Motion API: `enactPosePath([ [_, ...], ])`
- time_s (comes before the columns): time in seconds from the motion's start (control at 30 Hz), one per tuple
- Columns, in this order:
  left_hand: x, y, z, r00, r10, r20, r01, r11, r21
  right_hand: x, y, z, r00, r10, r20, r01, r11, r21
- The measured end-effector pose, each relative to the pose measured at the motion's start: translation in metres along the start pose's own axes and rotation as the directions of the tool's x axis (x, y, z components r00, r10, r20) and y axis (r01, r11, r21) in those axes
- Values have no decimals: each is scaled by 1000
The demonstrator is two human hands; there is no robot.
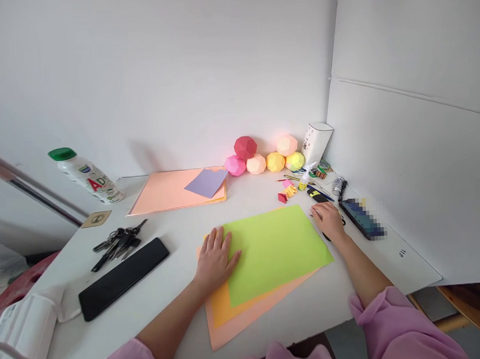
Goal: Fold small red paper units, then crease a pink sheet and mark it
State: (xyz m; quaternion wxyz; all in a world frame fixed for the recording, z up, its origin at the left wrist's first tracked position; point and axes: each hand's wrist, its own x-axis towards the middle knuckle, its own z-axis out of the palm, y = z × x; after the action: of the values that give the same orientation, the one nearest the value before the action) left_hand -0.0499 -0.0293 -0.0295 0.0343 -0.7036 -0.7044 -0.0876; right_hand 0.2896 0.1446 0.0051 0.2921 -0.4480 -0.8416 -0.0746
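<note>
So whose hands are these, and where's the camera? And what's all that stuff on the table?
The camera sits on a person's head and looks down, so you see that person's own two hands and pink sleeves. There is just this one picture. The left hand lies flat on the edge of a green sheet, which lies on top of some orange sheets on a white table. The right hand rests beside the green sheet, over something small and dark. I cannot tell if it grips it. At the back are coloured paper balls and a small glue bottle. On the left lie keys and a drink bottle.
</note>
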Motion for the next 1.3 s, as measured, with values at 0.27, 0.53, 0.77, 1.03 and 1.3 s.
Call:
enactPosePath([
  [0.27,1,2,1,1000,-11,2,11,1000,1,0,-38,4,959,-10,282,40,994,-101],
  [0.53,1,1,1,1000,-15,-24,14,999,-29,-4,-26,14,961,-5,275,27,997,-75],
  [0.77,1,2,1,1000,-12,-4,12,999,-37,-5,-24,15,962,-6,272,22,998,-57],
  [1.03,1,2,0,1000,-16,-21,15,999,-35,-6,-23,15,962,-7,272,23,998,-57],
  [1.3,1,1,2,999,-16,-30,15,999,-48,-6,-23,14,958,4,286,14,998,-62],
])
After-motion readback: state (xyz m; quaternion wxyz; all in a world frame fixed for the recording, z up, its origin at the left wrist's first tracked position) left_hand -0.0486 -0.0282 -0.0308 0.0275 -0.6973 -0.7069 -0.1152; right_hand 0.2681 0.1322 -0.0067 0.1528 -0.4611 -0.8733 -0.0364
